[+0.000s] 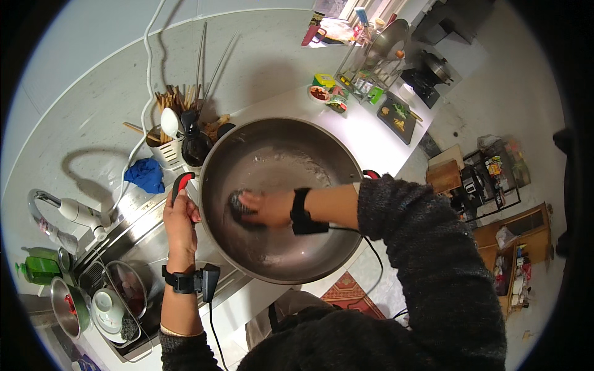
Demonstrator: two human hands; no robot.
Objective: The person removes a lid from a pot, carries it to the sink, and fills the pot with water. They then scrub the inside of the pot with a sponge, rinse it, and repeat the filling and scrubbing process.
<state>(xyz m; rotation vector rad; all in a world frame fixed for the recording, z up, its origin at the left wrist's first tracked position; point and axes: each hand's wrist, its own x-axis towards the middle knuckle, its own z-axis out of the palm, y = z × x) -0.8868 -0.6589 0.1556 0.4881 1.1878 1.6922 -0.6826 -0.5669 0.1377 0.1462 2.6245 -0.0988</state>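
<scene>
A large dark wok [287,176] spans the middle of the view, tilted over the counter's edge, with a little water on its inner surface. My left hand [181,218] grips its left handle [182,185], which is black and red. Inside the wok, my right hand [267,208] presses a dark scrubbing pad [239,206] against the left part of the bottom; the hand is blurred. The wok's other handle [371,174] shows just above my right forearm. Each wrist wears a black strap with a small cabled box.
Left are a faucet [76,213], blue cloth [146,175], and a sink rack holding bowls [109,308]. A utensil holder [168,155] and dark bottle [195,146] stand behind the wok. A cutting board [398,116] with chopped food lies on the right counter.
</scene>
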